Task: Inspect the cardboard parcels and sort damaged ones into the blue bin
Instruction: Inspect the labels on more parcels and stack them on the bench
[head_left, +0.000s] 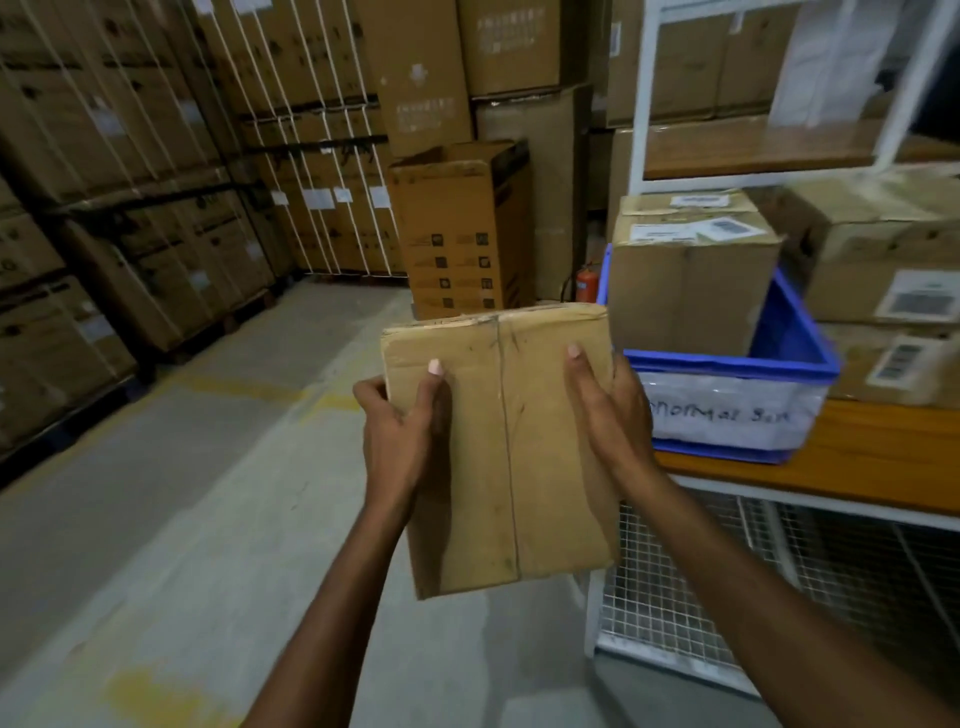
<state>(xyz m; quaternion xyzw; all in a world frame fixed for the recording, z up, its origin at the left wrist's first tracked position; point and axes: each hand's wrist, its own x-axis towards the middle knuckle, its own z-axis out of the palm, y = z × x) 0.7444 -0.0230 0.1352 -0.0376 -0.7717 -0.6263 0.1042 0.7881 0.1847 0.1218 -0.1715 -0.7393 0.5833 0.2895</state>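
Observation:
I hold a brown cardboard parcel (511, 467) in front of me with both hands, over the floor and left of the shelf. Its taped seam runs down the middle and its top edge looks creased and worn. My left hand (400, 426) grips the parcel's left edge with the thumb on its face. My right hand (608, 410) grips the right edge the same way. The blue bin (800, 358) stands on the wooden shelf to the right, with a white handwritten label on its front. A larger cardboard box (685, 286) with white labels sits inside it.
More labelled parcels (893, 280) are stacked on the shelf right of the bin. A wire mesh panel (727, 582) closes the rack below. An open tall carton (462, 234) stands ahead, a red fire extinguisher (587, 285) beside it. Strapped carton stacks (130, 208) line the left of the concrete aisle.

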